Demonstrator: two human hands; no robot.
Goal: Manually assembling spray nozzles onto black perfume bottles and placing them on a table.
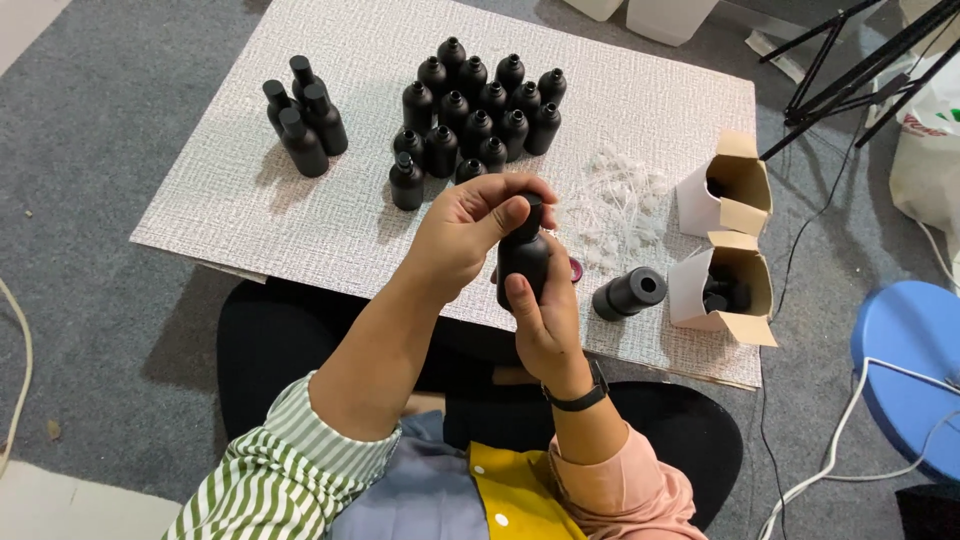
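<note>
We sit on a grey carpeted floor (90,150) with a pale, woven-textured rectangular board (300,200) laid across our lap and the carpet; it serves as our tabletop. Our right hand (545,325) grips the body of a matte black round plastic bottle (522,262), held upright just above the near edge of the board, fingers wrapped around it from below. Our left hand (465,232) closes over the top of the same bottle, its fingers (500,215) pinching the cap end.

Behind the hands stands a tight cluster of matching open-necked black bottles (475,115). Well to the left, four capped black bottles (302,118) stand together. To the right of the cluster lies a loose heap of small white plastic pieces (615,205). A black bottle on its side (628,293) rests near the board's right end, just beside two open cardboard boxes (735,240), white outside and brown inside, with dark items in them.

Around the board we see black tripod legs (850,70) at upper right, a blue round stool (905,360) at the right edge, and white cables (850,450) trailing over the carpet.
</note>
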